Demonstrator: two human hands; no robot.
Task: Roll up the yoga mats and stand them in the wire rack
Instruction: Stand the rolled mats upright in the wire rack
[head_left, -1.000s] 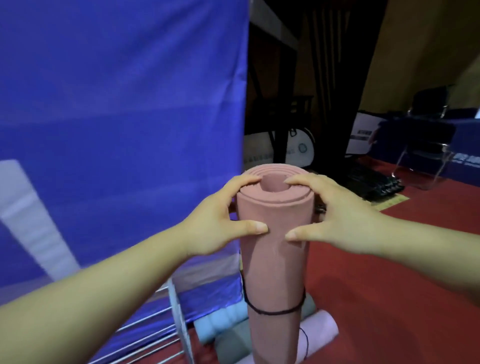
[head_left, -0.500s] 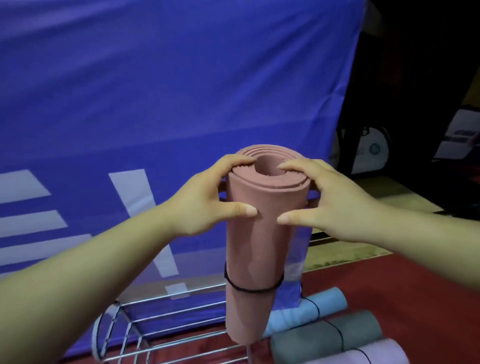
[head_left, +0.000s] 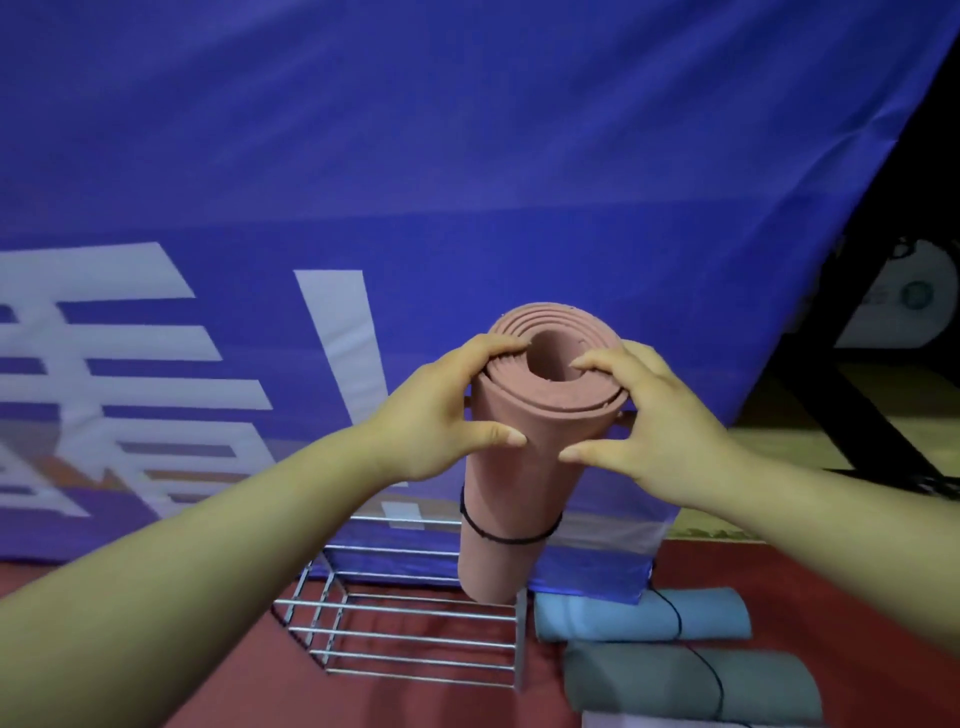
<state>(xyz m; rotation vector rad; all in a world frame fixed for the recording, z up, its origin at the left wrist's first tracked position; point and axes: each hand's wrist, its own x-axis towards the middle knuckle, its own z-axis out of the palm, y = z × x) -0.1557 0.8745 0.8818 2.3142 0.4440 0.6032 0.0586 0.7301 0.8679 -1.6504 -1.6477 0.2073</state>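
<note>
The left hand (head_left: 441, 415) and right hand (head_left: 649, 426) grip the top of an upright rolled pink mat (head_left: 519, 493) from either side, fingers curled over its rim and thumbs pressed on the near face. A black band (head_left: 509, 538) circles the roll lower down. Its lower end is at the right end of the wire rack (head_left: 405, 634) on the red floor (head_left: 363, 701). To the right lie a rolled blue mat (head_left: 623, 618) and, nearer, a grey mat (head_left: 675, 686).
</note>
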